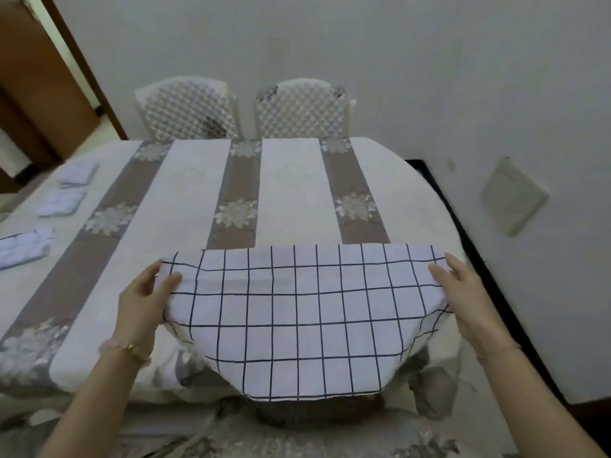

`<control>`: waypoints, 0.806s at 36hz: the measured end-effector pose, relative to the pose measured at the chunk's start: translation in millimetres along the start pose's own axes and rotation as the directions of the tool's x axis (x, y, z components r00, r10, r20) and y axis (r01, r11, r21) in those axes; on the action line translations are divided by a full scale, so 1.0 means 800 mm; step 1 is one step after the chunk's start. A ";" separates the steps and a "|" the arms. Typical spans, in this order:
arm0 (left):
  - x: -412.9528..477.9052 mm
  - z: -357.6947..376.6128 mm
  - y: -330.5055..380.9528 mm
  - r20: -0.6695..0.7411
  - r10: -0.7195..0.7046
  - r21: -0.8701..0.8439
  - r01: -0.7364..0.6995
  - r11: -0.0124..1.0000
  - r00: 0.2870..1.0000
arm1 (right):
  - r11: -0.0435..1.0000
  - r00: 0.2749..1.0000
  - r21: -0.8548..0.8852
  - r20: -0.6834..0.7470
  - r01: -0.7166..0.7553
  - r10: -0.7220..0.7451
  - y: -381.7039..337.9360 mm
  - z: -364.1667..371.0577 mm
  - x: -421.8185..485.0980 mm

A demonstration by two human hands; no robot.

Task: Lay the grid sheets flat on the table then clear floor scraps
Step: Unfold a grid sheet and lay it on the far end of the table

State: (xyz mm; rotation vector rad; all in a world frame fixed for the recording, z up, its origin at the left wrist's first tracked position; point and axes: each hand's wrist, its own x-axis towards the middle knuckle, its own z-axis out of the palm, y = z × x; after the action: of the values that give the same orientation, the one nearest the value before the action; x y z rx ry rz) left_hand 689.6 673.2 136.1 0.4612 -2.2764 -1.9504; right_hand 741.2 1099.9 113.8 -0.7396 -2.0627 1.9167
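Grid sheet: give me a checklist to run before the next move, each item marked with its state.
1. Left hand grips the left edge of the grid sheet: ok.
2. Right hand holds the right edge: ok.
3. Sheet lies flat on the table: not ok, its near part hangs over the table edge.
4. Far edge lies straight across the tablecloth: ok.
5. Space ahead of the sheet is free: ok; the folded cloths lie far to the left.
6. Floor scraps located: cannot tell, none is clear in the head view.
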 end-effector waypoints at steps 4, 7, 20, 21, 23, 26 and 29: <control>0.037 0.000 -0.008 -0.034 -0.038 0.038 0.039 0.999 0.999 | 1.000 0.999 -0.019 0.045 0.004 -0.003 -0.001 0.015 0.038; 0.062 0.013 -0.013 -0.022 -0.070 0.075 0.072 0.995 0.997 | 1.000 0.999 -0.028 0.053 0.000 0.002 0.002 0.029 0.058; 0.120 0.059 -0.111 0.081 -0.301 0.320 0.261 0.911 0.950 | 0.935 0.963 -0.249 0.024 -0.254 0.269 0.086 0.061 0.106; 0.120 0.058 -0.115 0.082 -0.308 0.342 0.264 0.902 0.948 | 0.931 0.962 -0.265 0.035 -0.251 0.269 0.091 0.061 0.104; 0.126 0.055 -0.123 0.067 -0.307 0.374 0.262 0.890 0.949 | 0.929 0.967 -0.287 0.030 -0.233 0.252 0.095 0.062 0.102; 0.135 0.057 -0.129 0.048 -0.287 0.419 0.241 0.875 0.957 | 0.926 0.969 -0.288 -0.045 -0.244 0.241 0.100 0.064 0.108; 0.136 0.066 -0.120 0.044 -0.264 0.393 0.226 0.891 0.964 | 0.923 0.972 -0.307 -0.040 -0.232 0.231 0.110 0.061 0.117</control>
State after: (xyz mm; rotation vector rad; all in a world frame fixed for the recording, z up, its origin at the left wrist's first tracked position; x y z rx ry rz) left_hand 587.0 678.5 20.8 0.7418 -2.8007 -1.6420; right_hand 656.2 1106.5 6.2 -1.0999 -2.4013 1.7128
